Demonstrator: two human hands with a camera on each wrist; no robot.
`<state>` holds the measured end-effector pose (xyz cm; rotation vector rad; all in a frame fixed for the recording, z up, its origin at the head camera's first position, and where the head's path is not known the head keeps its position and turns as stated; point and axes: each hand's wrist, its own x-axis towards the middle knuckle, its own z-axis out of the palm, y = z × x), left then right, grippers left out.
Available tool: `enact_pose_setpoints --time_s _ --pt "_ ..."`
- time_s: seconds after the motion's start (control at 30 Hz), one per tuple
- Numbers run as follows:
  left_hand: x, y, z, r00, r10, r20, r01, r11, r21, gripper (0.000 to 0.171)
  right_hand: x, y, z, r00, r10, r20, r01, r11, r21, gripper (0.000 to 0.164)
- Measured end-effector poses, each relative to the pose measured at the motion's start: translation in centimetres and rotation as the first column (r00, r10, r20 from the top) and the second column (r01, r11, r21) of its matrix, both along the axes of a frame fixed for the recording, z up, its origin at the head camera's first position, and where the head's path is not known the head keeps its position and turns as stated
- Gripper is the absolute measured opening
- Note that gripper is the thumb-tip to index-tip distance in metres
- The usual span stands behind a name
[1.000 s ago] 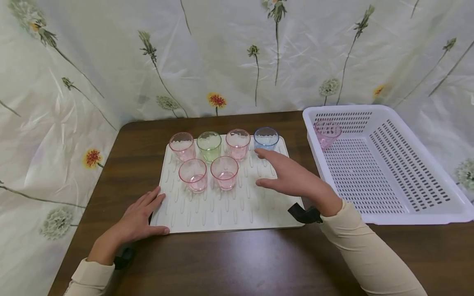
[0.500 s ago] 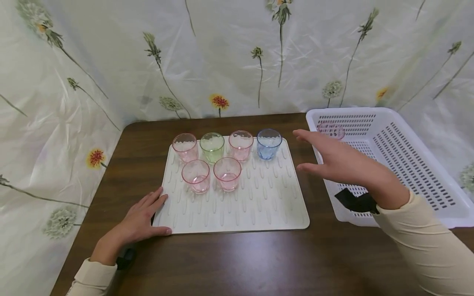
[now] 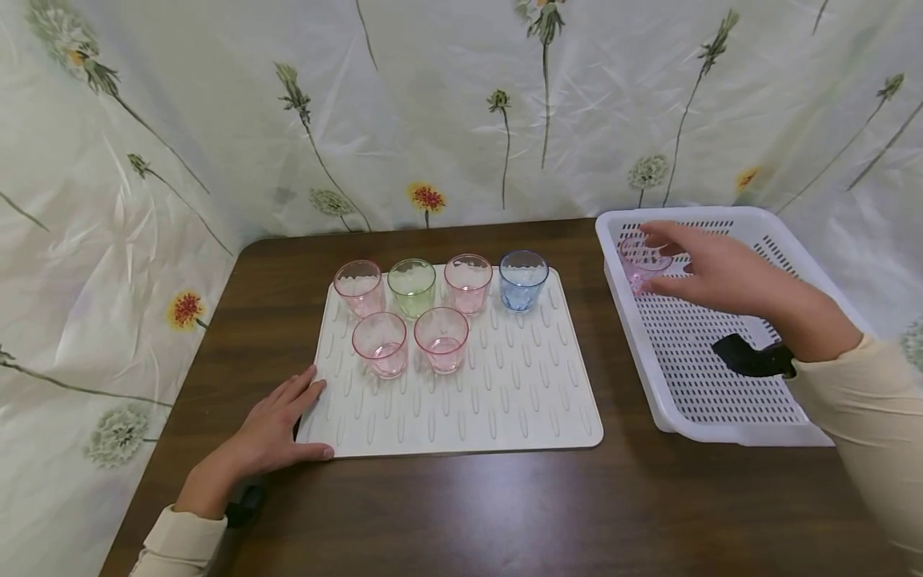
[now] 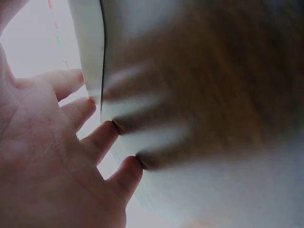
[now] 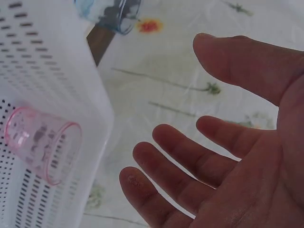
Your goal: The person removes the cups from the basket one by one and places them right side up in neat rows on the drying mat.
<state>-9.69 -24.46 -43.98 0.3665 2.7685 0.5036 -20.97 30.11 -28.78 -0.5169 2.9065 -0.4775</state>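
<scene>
My right hand [image 3: 728, 268] hovers over the white basket [image 3: 652, 385], thumb and fingers spread apart. Close to its fingertips, a pink glass [image 3: 640, 260] stands in the basket's far left corner. The right wrist view shows that pink glass [image 5: 42, 142] apart from the hand, with nothing held. My left hand [image 3: 270, 425] rests at the left edge of the white ridged mat [image 3: 505, 409], fingers extended and touching it. On the mat stand a blue glass [image 3: 523, 280], a green glass [image 3: 413, 288] and several pink glasses [image 3: 442, 340], all upright.
A dark wooden table [image 3: 461, 513] carries the mat and the basket. Behind and to the left hangs a flower-printed curtain [image 3: 433, 120]. The basket's raised left rim [image 3: 634, 344] stands between the mat and its inside.
My right hand has moved right from beside the blue glass, over the basket rim to near the pink glass inside. My left hand has stayed at the mat's edge.
</scene>
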Motion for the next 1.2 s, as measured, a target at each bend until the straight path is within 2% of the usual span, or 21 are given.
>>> enact_pose_setpoints --time_s 0.23,0.47,0.73,0.97,1.2 --pt "-0.1 -0.1 -0.2 1.0 0.008 0.007 -0.008 1.0 -0.003 0.103 -2.2 2.1 -0.9 0.996 -0.069 0.062 0.073 0.996 -0.058 0.078" --pt "0.0 -0.2 -0.3 0.999 -0.026 -0.042 0.026 1.0 0.006 0.1 -4.2 3.7 -2.1 0.986 -0.129 0.104 0.14 0.983 -0.116 0.08" --pt "0.1 -0.1 0.0 0.999 -0.026 -0.035 0.026 1.0 0.008 0.1 -6.2 4.4 -4.3 0.966 -0.242 0.096 0.257 0.945 -0.2 0.074" --pt "0.1 -0.2 -0.2 0.999 -0.028 -0.034 0.028 1.0 0.005 0.1 -7.2 4.8 -6.2 0.956 -0.197 0.219 0.236 0.956 -0.173 0.089" --pt "0.0 -0.2 -0.1 0.999 -0.021 -0.037 0.021 1.0 0.007 0.1 -8.0 4.7 -8.3 0.943 -0.188 0.274 0.253 0.941 -0.226 0.095"
